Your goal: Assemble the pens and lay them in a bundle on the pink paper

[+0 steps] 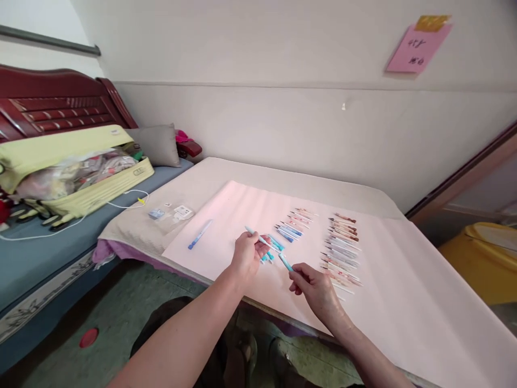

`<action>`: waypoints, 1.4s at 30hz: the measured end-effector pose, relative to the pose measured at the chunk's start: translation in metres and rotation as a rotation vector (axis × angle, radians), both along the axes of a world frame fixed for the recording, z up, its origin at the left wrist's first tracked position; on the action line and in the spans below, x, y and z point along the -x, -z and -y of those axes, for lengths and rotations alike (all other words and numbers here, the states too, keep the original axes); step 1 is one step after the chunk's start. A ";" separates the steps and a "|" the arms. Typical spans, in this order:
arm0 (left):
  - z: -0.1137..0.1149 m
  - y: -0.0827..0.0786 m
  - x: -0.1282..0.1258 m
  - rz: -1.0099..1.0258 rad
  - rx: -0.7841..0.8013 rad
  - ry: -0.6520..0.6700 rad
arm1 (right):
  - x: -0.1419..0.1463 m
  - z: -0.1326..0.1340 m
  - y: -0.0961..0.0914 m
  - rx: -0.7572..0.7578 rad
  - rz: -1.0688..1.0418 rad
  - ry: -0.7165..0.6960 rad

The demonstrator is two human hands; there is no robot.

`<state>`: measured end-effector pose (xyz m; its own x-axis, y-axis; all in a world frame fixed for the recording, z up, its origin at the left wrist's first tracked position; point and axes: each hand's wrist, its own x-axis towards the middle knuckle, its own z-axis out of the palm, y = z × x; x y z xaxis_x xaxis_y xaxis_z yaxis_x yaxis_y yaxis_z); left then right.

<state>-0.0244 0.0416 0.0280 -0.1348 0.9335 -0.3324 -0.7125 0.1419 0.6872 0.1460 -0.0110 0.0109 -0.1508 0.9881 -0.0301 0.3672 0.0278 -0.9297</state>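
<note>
- Slim white-and-teal plastic pen (pixel 262 239): held tilted just above the table, far tip pointing up and to the left. It is pinched by the thumb and fingertips of the left hand (pixel 245 253), which is closed on it. As only the fingertips hold it, a slip is judged possible.
- Short teal plastic pen (pixel 285 262): gripped at its lower end by the curled fingers of the right hand (pixel 317 291), with its free tip close to the end of the first pen. Whether the two tips touch cannot be told. If the tips were brought together badly, one pen could be knocked from its pinch.
- Loose teal pens (pixel 271 252): laid on the sheet directly beneath both hands. They could be scattered by a dropped pen or brushed aside by a lowered wrist.
- Row of blue pens (pixel 289 231) and row of red-patterned pens (pixel 302 216): laid side by side just beyond the hands. Their order could be upset by a rolling pen.
- Long column of mixed patterned pens (pixel 342 249): set near the right hand. It could be swept askew if that hand swung outward.
- Pale pink paper sheet (pixel 404 280): spread over the cloth-covered table (pixel 250 170). The surface looks smooth, so a round pen might roll to the near edge and drop to the floor.
- Single blue pen (pixel 200 234): laid apart to the left, near the sheet's edge, where a nudge could push it off.
</note>
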 end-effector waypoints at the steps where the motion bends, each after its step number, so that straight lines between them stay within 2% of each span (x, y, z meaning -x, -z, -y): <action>1: 0.001 0.001 -0.001 -0.025 -0.015 0.008 | -0.002 0.001 0.003 0.015 -0.005 -0.004; 10: 0.008 0.010 -0.019 -0.184 -0.040 0.118 | -0.006 0.002 0.013 0.033 0.049 -0.007; 22: 0.023 0.015 -0.030 -0.418 -0.018 0.178 | -0.007 0.001 0.012 0.063 0.019 0.048; 28: 0.026 0.014 -0.032 -0.385 -0.068 0.195 | -0.008 0.000 0.005 0.114 -0.060 0.035; 34: 0.029 0.014 -0.036 -0.385 -0.135 0.205 | -0.009 0.000 0.005 0.294 -0.330 -0.015; 36: 0.029 0.015 -0.037 -0.393 -0.129 0.203 | -0.009 -0.001 0.007 0.270 -0.290 0.018; 42: 0.030 0.012 -0.037 -0.320 -0.081 0.245 | -0.008 -0.003 0.012 0.052 -0.017 0.109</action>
<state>0.0129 0.0118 0.0158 0.0105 0.9722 -0.2339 -0.4131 0.2172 0.8844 0.1543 -0.0084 -0.0012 -0.0434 0.9958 -0.0803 0.3498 -0.0602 -0.9349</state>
